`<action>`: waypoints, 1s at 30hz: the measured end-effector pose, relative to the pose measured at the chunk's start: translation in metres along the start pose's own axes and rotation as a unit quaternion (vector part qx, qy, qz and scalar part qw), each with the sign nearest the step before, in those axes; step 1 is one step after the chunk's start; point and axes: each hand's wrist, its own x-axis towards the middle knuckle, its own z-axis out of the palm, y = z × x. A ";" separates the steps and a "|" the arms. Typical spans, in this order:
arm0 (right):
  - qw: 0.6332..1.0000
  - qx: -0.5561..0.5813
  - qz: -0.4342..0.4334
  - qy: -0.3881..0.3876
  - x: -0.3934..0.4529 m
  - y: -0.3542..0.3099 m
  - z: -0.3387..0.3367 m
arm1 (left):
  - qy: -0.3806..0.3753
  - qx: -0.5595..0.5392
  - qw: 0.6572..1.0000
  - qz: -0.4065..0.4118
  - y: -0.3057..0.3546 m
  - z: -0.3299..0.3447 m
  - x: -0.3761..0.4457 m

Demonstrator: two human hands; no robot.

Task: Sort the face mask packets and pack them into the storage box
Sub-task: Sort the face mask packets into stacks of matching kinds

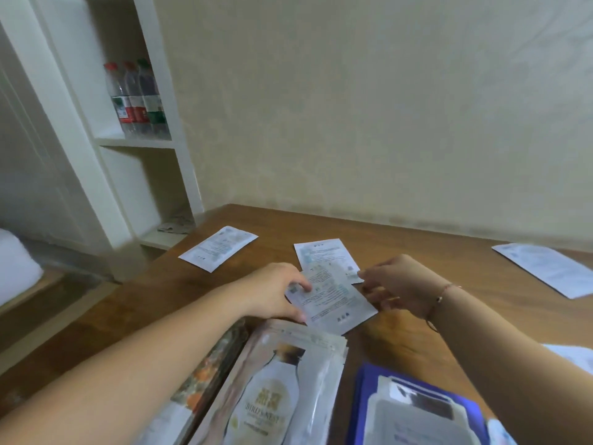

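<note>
The face mask packet (333, 300) lies printed-back up mid-worktop (417, 252), long axis slanting toward the far left corner, pinched at its left end by the left hand (272, 293), the right hand (401, 284) gripping its right edge.

Head view; looks down, close over table (401, 239).

Wood table, foil-look packets, plastic bottles.
Table (417, 252) brown wood grain, smooth with low sheen. Face mask packets (337, 300) white printed, smooth, slightly glossy; stack of "Bird's Nest" packets (282, 396) shinier, film-like. Water bottles (134, 97) clear plastic. Shelf unit (141, 142) matt white. Wall (385, 107) matt, faintly textured.
</note>
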 end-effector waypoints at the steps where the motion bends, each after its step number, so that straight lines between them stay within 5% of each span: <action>1: 1.000 -0.001 0.004 -0.006 0.001 -0.001 0.003 | 0.000 -0.008 1.000 0.002 -0.002 0.000 0.001; 9: 0.989 -0.142 -0.034 -0.029 -0.005 -0.010 0.026 | 0.002 -0.043 0.999 0.008 -0.003 0.000 -0.004; 13: 0.981 -0.100 -0.163 0.018 -0.018 -0.011 0.002 | 0.132 -0.157 0.975 -0.080 0.010 -0.010 -0.011; 15: 0.954 -0.074 -0.284 0.053 -0.028 -0.012 -0.021 | 0.132 -0.406 0.890 -0.162 0.023 -0.021 -0.012; 17: 0.917 -0.087 -0.380 0.081 -0.034 -0.011 -0.040 | 0.003 -0.659 0.730 -0.182 0.035 -0.035 -0.010; 18: 0.900 -0.096 -0.414 0.092 -0.036 -0.008 -0.046 | -0.059 -0.712 0.679 -0.171 0.042 -0.040 -0.009; 19: 0.885 -0.102 -0.445 0.094 -0.037 -0.004 -0.051 | -0.103 -0.722 0.666 -0.156 0.049 -0.042 -0.008; 23: 0.860 -0.110 -0.482 0.123 -0.036 0.015 -0.069 | -0.090 -0.627 0.763 -0.133 0.085 -0.033 0.003; 26: 0.902 -0.021 -0.393 0.179 -0.031 0.030 -0.083 | -0.038 -0.638 0.759 -0.123 0.097 -0.020 0.014; 28: 0.939 0.206 -0.254 0.106 -0.029 0.037 -0.090 | -0.019 -0.634 0.763 -0.124 0.107 -0.013 0.017; 30: 0.939 0.313 -0.141 -0.002 -0.031 0.043 -0.095 | -0.019 -0.625 0.769 -0.130 0.116 -0.008 0.018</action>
